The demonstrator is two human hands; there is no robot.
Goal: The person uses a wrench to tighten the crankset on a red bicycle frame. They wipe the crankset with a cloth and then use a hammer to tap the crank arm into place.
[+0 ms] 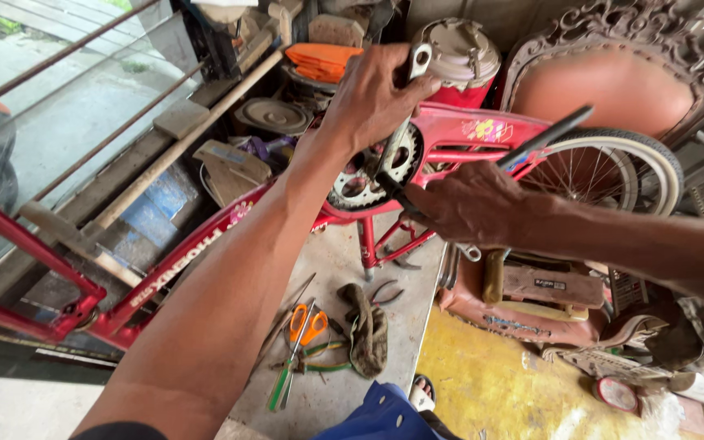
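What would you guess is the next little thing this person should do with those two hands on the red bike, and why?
Probably keep the left hand steady on the crank arm while the right hand turns the black tool. The left hand already grips the silver crank by the chainring, and the tool seems to reach the crank's centre; the exact fitting is hidden, so bracing first looks sensible.

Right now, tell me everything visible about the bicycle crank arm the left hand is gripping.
The crank arm is a pale silver, metal-looking bar with a round eye at its free end, which points up and slightly right. Its lower end meets the toothed chainring on the red bicycle frame, which lies upturned. The left hand wraps its upper part, hiding much of its length. The right hand holds a dark tool at the crank's base; the exact contact is hidden.
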